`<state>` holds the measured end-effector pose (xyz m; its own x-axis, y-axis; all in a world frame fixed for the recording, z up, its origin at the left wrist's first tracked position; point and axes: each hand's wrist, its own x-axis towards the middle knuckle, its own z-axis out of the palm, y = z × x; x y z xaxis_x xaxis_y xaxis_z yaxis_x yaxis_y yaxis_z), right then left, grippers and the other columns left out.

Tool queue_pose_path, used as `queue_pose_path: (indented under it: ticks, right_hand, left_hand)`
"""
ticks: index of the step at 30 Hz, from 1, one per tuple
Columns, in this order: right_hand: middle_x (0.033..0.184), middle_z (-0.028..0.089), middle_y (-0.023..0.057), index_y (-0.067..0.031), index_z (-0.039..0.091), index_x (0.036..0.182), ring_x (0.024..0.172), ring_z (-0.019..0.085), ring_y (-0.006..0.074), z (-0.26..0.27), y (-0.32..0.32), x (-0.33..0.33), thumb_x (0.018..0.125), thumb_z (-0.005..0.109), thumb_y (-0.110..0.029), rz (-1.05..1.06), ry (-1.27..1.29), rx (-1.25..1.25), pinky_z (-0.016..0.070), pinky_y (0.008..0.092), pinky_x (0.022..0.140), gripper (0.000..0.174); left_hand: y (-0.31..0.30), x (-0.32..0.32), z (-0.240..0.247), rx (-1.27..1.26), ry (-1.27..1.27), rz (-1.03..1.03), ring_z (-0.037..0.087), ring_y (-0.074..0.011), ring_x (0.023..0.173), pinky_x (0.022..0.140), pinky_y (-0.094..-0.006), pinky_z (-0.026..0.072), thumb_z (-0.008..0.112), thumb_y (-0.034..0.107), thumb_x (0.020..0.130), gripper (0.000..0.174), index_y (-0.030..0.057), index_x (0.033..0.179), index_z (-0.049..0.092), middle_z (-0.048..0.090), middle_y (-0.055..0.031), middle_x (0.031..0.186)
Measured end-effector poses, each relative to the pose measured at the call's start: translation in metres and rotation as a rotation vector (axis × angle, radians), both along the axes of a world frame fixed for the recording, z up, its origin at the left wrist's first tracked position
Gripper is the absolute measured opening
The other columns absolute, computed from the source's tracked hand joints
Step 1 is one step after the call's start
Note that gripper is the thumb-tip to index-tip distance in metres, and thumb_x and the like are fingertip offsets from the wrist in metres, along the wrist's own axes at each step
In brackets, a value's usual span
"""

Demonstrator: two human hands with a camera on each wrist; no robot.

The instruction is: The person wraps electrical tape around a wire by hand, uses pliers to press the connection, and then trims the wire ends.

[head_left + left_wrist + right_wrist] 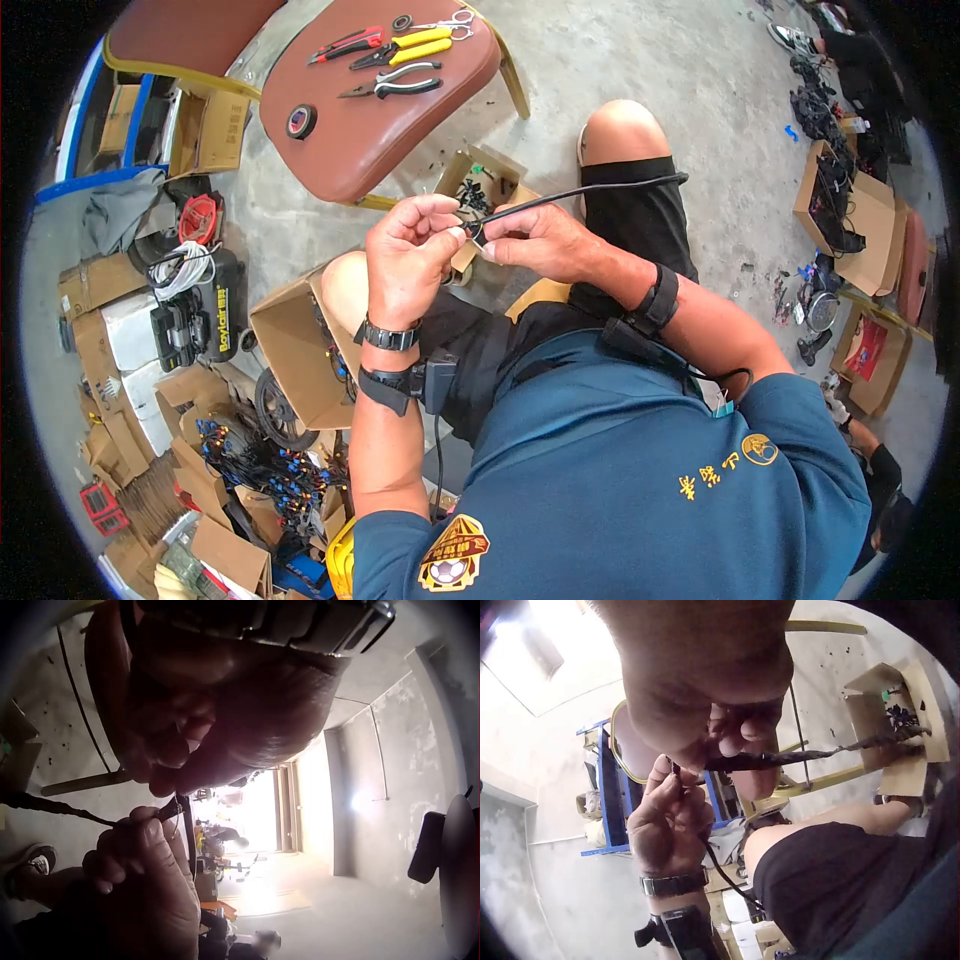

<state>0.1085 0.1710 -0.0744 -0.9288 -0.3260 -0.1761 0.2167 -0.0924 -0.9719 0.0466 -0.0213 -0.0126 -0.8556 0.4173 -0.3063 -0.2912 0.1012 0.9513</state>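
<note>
A black cable wrapped in tape [600,187] runs from between the hands out to the right, over the knee. My right hand [545,243] grips it close to its end, thumb and fingers together. Thin wires [478,240], one yellowish, stick out there. My left hand [405,255], with a watch on its wrist, pinches the wire end between thumb and forefinger, and its other fingers curl in. In the right wrist view the twisted cable [802,756] leads away from the right hand's fingers, which partly hide the join.
A brown chair seat [400,135] ahead carries long-nose pliers [395,80], yellow-handled tools [405,48], a red cutter [347,46], scissors [450,24] and a tape roll [301,121]. A small carton [452,178] with black parts stands below the hands. Boxes and cable bundles [265,470] crowd the left.
</note>
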Motion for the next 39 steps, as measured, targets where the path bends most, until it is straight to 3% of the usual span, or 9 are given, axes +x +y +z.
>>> queue_pose_path:
  ticks: [9, 12, 16, 19, 22, 27, 30, 37, 39]
  right_hand:
    - [0.081, 0.061, 0.0001, 0.0049, 0.060, 0.122, 0.069, 0.054, 0.0079, 0.002, -0.008, -0.004, 0.090, 0.062, -0.012, -0.116, -0.140, -0.080, 0.0442, 0.0242, 0.062, 0.036]
    - [0.085, 0.062, -0.0027, 0.0005, 0.061, 0.125, 0.077, 0.054, 0.0051, -0.004, 0.000, 0.005, 0.090, 0.063, -0.011, -0.144, -0.246, -0.080, 0.0450, 0.0232, 0.066, 0.037]
    - [0.082, 0.062, 0.0002, 0.0060, 0.058, 0.124, 0.069, 0.055, 0.0071, 0.003, 0.011, 0.013, 0.089, 0.064, -0.012, -0.169, -0.190, -0.106, 0.0451, 0.0240, 0.061, 0.040]
    - [0.082, 0.064, 0.0004, 0.0024, 0.059, 0.127, 0.065, 0.055, 0.0058, 0.011, 0.022, 0.013, 0.091, 0.064, -0.015, -0.199, -0.184, -0.078, 0.0447, 0.0224, 0.058, 0.040]
    - [0.083, 0.066, 0.0010, -0.0007, 0.061, 0.126, 0.063, 0.056, 0.0057, 0.015, 0.028, 0.013, 0.094, 0.062, -0.016, -0.266, -0.231, -0.175, 0.0451, 0.0216, 0.057, 0.036]
    - [0.086, 0.068, 0.0055, -0.0020, 0.047, 0.138, 0.061, 0.055, 0.0085, 0.013, 0.037, 0.014, 0.104, 0.047, -0.023, -0.405, -0.271, -0.572, 0.0443, 0.0222, 0.054, 0.040]
    - [0.088, 0.068, 0.0059, -0.0013, 0.048, 0.136, 0.062, 0.056, 0.0090, 0.011, 0.047, 0.013, 0.105, 0.045, -0.025, -0.423, -0.261, -0.688, 0.0453, 0.0226, 0.056, 0.039]
    - [0.086, 0.066, 0.0033, -0.0033, 0.060, 0.121, 0.064, 0.056, 0.0081, 0.012, 0.051, 0.016, 0.105, 0.047, -0.030, -0.426, -0.239, -0.544, 0.0456, 0.0223, 0.057, 0.034]
    - [0.084, 0.065, 0.0028, -0.0043, 0.061, 0.120, 0.064, 0.056, 0.0081, 0.015, 0.050, 0.018, 0.105, 0.047, -0.030, -0.433, -0.233, -0.515, 0.0455, 0.0222, 0.057, 0.033]
  left_hand:
    - [-0.004, -0.004, 0.005, 0.003, 0.014, -0.011, 0.063, -0.0064, 0.079, 0.060, -0.0182, 0.0482, 0.065, -0.007, 0.085, 0.031, 0.0017, 0.114, 0.064, 0.069, -0.0031, 0.093]
    - [-0.004, -0.003, 0.003, -0.023, 0.068, -0.025, 0.063, -0.0073, 0.081, 0.065, -0.0204, 0.0503, 0.062, -0.009, 0.084, 0.031, 0.0009, 0.113, 0.063, 0.068, -0.0036, 0.094]
    - [-0.005, 0.001, -0.004, -0.129, 0.247, -0.065, 0.063, -0.0088, 0.083, 0.073, -0.0243, 0.0518, 0.060, -0.009, 0.082, 0.030, 0.0005, 0.110, 0.064, 0.067, -0.0031, 0.093]
    - [-0.005, 0.002, -0.003, -0.307, 0.388, -0.117, 0.060, -0.0085, 0.075, 0.066, -0.0234, 0.0494, 0.062, -0.007, 0.083, 0.027, -0.0013, 0.109, 0.065, 0.068, -0.0032, 0.094]
    - [0.001, 0.005, 0.007, -0.446, 0.549, -0.122, 0.057, -0.0093, 0.070, 0.065, -0.0238, 0.0483, 0.064, -0.005, 0.082, 0.021, -0.0019, 0.103, 0.066, 0.068, -0.0054, 0.090]
    - [-0.002, 0.014, 0.003, -0.494, 0.626, -0.046, 0.059, -0.0115, 0.069, 0.065, -0.0245, 0.0480, 0.068, -0.003, 0.082, 0.017, -0.0028, 0.099, 0.067, 0.066, -0.0072, 0.085]
    - [-0.012, 0.019, -0.003, -0.477, 0.648, 0.012, 0.060, -0.0125, 0.069, 0.064, -0.0249, 0.0478, 0.069, -0.003, 0.083, 0.015, -0.0028, 0.097, 0.068, 0.066, -0.0074, 0.083]
    - [-0.017, 0.028, 0.002, -0.395, 0.708, 0.056, 0.061, -0.0130, 0.069, 0.064, -0.0254, 0.0485, 0.069, -0.005, 0.084, 0.015, -0.0032, 0.099, 0.069, 0.066, -0.0081, 0.084]
    - [-0.017, 0.028, -0.001, -0.376, 0.717, 0.053, 0.063, -0.0187, 0.069, 0.064, -0.0280, 0.0498, 0.071, -0.003, 0.081, 0.017, 0.0001, 0.099, 0.070, 0.067, -0.0093, 0.083]
